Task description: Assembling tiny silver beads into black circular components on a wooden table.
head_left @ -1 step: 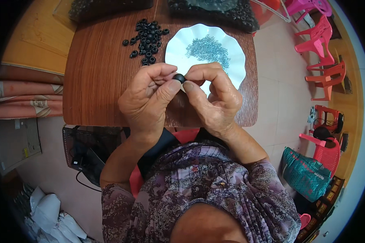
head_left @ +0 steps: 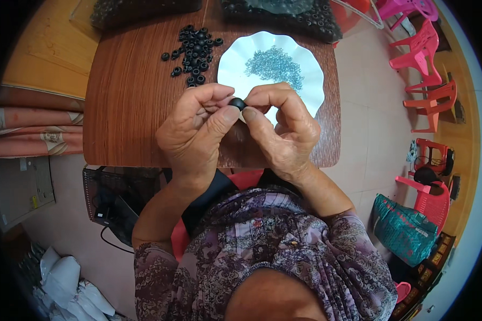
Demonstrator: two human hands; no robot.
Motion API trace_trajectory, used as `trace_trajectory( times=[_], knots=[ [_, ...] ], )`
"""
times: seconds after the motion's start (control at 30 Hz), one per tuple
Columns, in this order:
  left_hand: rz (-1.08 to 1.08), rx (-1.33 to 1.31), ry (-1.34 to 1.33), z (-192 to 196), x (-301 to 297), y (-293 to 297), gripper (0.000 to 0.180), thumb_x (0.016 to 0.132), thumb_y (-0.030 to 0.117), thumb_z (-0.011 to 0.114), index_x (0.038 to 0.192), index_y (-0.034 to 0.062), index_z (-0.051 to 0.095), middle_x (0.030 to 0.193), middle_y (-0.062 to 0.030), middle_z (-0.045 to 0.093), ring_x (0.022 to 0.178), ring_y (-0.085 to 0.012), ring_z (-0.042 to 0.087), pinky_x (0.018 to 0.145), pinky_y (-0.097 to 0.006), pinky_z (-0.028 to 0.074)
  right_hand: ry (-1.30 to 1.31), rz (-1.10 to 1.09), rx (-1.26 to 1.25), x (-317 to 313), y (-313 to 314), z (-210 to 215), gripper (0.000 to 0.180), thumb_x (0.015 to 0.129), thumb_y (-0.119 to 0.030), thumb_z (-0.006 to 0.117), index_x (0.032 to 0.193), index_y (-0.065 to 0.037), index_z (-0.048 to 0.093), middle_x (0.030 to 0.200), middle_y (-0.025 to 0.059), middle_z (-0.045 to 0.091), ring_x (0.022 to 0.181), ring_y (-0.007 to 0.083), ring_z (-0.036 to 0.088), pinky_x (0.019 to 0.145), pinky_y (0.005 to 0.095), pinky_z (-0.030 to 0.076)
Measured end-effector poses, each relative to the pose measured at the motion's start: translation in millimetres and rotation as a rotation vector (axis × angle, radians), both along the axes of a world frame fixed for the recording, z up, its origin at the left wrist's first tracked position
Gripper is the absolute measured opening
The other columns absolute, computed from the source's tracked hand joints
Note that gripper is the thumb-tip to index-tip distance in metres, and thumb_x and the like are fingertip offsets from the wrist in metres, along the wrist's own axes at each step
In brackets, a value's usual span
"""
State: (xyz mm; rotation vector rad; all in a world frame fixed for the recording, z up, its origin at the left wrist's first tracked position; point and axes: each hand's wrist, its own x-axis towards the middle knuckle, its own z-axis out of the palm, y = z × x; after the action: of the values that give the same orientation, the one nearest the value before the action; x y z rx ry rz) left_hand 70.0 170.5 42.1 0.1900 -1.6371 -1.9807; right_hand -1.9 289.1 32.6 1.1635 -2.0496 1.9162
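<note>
Over the front part of the table, a small domed black part (head_left: 237, 104) is held up between my two hands. My left hand (head_left: 195, 134) pinches it from the left with thumb and forefinger. From the right, the thumb and forefinger of my right hand (head_left: 286, 125) close on its edge; whether a tiny piece is also between them is hidden. Behind my right hand lies a white scalloped plate (head_left: 233, 59) with many small clear bluish pieces (head_left: 276, 67), probably rings. Loose black round parts (head_left: 197, 48), several with open centres, lie beyond my left hand.
A brown wood-grain table (head_left: 128, 107) carries everything. At its far edge stand a transparent bag or container of black parts (head_left: 316, 24) and another dark one (head_left: 144, 13). Pink and red plastic chairs (head_left: 418, 53) line the right wall. A black mesh basket (head_left: 104, 190) is below left.
</note>
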Motion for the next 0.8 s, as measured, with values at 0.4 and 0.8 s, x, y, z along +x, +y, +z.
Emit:
trace_trajectory(
  times=[0.4, 0.8],
  knots=[
    [0.146, -0.788, -0.080, -10, 1, 10, 0.022, 0.080, -0.002, 0.061, 0.102, 0.0005, 0.058, 0.085, -0.0045, 0.059, 0.073, -0.0143, 0.057, 0.065, -0.027, 0.048, 0.132, -0.068, 0.075, -1, 7, -7, 0.022, 0.071, 0.013, 0.059, 0.090, 0.003, 0.056, 0.088, 0.0106, 0.059, 0.078, 0.0149, 0.053, 0.070, 0.0253, 0.043],
    [-0.124, 0.874, -0.190, -6, 9, 9, 0.021, 0.094, 0.015, 0.052, 0.104, -0.0024, 0.054, 0.094, -0.0069, 0.057, 0.084, -0.0121, 0.053, 0.077, -0.026, 0.044, 0.486, -0.056, 0.125, 10, -4, 0, 0.032, 0.059, 0.008, 0.064, 0.089, -0.001, 0.059, 0.084, 0.0111, 0.059, 0.070, 0.0233, 0.053, 0.060, 0.0318, 0.042]
  ],
)
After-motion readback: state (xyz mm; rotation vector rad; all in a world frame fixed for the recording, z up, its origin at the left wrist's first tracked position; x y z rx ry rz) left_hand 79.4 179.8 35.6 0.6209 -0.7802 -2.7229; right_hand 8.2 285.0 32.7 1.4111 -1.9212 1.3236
